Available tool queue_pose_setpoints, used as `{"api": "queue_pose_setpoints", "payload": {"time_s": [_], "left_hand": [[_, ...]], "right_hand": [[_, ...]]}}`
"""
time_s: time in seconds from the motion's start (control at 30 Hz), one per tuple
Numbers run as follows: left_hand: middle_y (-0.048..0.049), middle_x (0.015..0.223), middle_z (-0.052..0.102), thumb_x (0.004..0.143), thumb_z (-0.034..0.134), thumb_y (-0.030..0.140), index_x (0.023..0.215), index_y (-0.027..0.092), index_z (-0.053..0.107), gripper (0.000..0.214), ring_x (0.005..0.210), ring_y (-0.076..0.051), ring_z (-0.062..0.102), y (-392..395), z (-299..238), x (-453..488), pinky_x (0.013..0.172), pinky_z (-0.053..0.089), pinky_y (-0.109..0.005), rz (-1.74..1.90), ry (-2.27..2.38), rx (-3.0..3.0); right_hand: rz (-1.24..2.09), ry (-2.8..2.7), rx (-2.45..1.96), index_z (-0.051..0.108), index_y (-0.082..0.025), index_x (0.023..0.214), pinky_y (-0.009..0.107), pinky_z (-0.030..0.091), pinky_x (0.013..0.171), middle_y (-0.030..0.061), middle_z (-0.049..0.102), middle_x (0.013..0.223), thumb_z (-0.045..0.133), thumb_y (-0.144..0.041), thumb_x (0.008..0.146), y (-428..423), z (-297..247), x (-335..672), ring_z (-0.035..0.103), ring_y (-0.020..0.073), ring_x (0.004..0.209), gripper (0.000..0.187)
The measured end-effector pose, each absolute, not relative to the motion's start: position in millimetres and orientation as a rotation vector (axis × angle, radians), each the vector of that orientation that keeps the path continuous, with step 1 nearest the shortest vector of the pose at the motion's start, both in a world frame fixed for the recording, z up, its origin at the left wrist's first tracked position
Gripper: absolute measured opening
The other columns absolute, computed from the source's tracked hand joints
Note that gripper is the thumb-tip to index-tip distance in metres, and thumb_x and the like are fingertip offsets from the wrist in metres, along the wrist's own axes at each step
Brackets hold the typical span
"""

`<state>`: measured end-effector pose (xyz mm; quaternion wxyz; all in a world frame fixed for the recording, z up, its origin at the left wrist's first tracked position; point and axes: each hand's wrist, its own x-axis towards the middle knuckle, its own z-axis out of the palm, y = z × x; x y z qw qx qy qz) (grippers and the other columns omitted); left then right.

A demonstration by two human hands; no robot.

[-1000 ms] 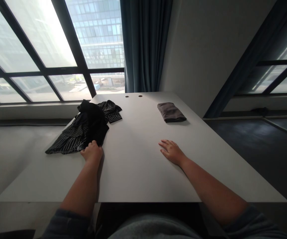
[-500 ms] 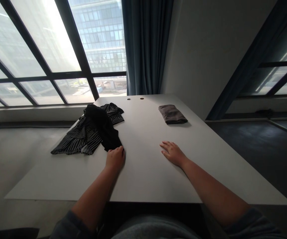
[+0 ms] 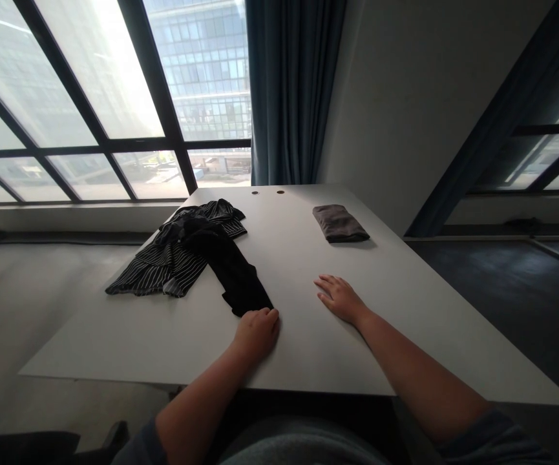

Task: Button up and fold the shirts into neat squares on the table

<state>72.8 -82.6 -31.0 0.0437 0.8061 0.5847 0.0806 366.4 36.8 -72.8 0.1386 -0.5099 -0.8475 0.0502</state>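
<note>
My left hand point(image 3: 258, 330) is closed on the near end of a black garment point(image 3: 234, 268), whose exact kind I cannot make out. The cloth stretches back from my fist to a heap, its far end lying over black garments with white stripes point(image 3: 175, 261). My right hand point(image 3: 340, 298) rests on the white table point(image 3: 303, 352) with its fingers apart, holding nothing. Beyond that hand lies a folded grey-brown cloth point(image 3: 340, 223), apart from my fingers.
Two round cable holes, a left one point(image 3: 254, 192) and a right one point(image 3: 280, 192), sit near the table's far edge. A blue curtain point(image 3: 291, 97) hangs behind it, beside a large window point(image 3: 211, 77). A dark object point(image 3: 27, 447) stands on the floor at lower left.
My left hand has moved right and towards me, drawing the black garment partly off the striped heap and lengthening it across the table. My right hand stays in place. The view has shifted slightly.
</note>
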Motion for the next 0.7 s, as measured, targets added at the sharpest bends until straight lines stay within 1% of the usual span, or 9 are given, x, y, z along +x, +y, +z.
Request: {"api": "queue_pose_setpoints", "payload": {"time_s": [0.23,0.37,0.43,0.5,0.53,0.6,0.63,0.67,0.7], "left_hand": [[-0.0061,0.095,0.075,0.101,0.054,0.032,0.099,0.025,0.074,0.022,0.088,-0.022,0.072,-116,2,101,0.083,0.054,-0.034,0.339,1.328,2.494],[-0.0043,0.109,0.076,0.102,0.056,0.041,0.116,0.030,0.075,0.026,0.104,-0.023,0.070,-105,15,86,0.095,0.052,-0.037,0.484,1.020,2.580],[-0.0049,0.117,0.075,0.104,0.052,0.038,0.120,0.032,0.074,0.028,0.111,-0.024,0.068,-81,14,57,0.102,0.049,-0.040,0.574,1.213,2.563],[-0.0102,0.126,0.071,0.102,0.047,0.027,0.124,0.027,0.072,0.033,0.120,-0.029,0.063,-49,7,15,0.108,0.045,-0.045,0.658,1.718,2.433],[-0.0146,0.132,0.067,0.100,0.049,0.024,0.131,0.023,0.068,0.036,0.125,-0.033,0.061,-32,2,-9,0.110,0.044,-0.048,0.692,2.028,2.276],[-0.0256,0.148,0.054,0.095,0.059,0.029,0.147,0.013,0.055,0.054,0.137,-0.042,0.052,-2,-9,-57,0.111,0.042,-0.054,0.709,2.533,1.851],[-0.0303,0.155,0.046,0.094,0.061,0.033,0.154,0.007,0.044,0.067,0.143,-0.044,0.046,11,-13,-79,0.113,0.040,-0.055,0.705,2.635,1.712],[-0.0320,0.157,0.044,0.095,0.061,0.036,0.158,0.003,0.035,0.076,0.146,-0.044,0.044,21,-17,-98,0.114,0.039,-0.054,0.709,2.652,1.628],[-0.0321,0.155,0.047,0.095,0.061,0.038,0.161,0.001,0.027,0.082,0.145,-0.042,0.046,31,-20,-114,0.114,0.040,-0.052,0.721,2.607,1.584]], "right_hand": [[0.138,-2.439,-1.460,0.066,-0.022,0.142,0.051,0.036,0.122,0.0131,0.058,0.152,0.051,-0.037,0.098,38,-75,368,0.052,0.0299,0.141,0.048],[0.146,-2.431,-1.445,0.065,-0.023,0.142,0.052,0.036,0.122,0.0124,0.058,0.152,0.050,-0.038,0.098,38,-76,369,0.052,0.0304,0.141,0.049],[0.151,-2.427,-1.431,0.066,-0.023,0.141,0.052,0.037,0.121,0.0126,0.059,0.151,0.050,-0.038,0.098,37,-76,370,0.053,0.0305,0.140,0.048],[0.157,-2.421,-1.418,0.067,-0.021,0.139,0.052,0.037,0.121,0.0136,0.060,0.150,0.050,-0.038,0.098,37,-76,371,0.054,0.0306,0.138,0.048],[0.160,-2.417,-1.411,0.068,-0.020,0.138,0.052,0.038,0.121,0.0141,0.061,0.149,0.050,-0.037,0.098,38,-76,371,0.055,0.0306,0.137,0.047],[0.161,-2.409,-1.401,0.069,-0.020,0.136,0.051,0.039,0.120,0.0143,0.062,0.147,0.050,-0.037,0.098,38,-76,371,0.055,0.0305,0.137,0.046],[0.159,-2.403,-1.401,0.069,-0.020,0.136,0.051,0.040,0.119,0.0140,0.062,0.147,0.050,-0.037,0.098,38,-77,370,0.056,0.0306,0.136,0.046],[0.155,-2.397,-1.403,0.070,-0.021,0.135,0.051,0.040,0.119,0.0136,0.062,0.146,0.051,-0.037,0.097,38,-77,370,0.056,0.0306,0.136,0.045],[0.152,-2.392,-1.405,0.070,-0.021,0.134,0.051,0.040,0.118,0.0133,0.063,0.146,0.051,-0.037,0.097,38,-77,370,0.056,0.0307,0.135,0.044]]}}
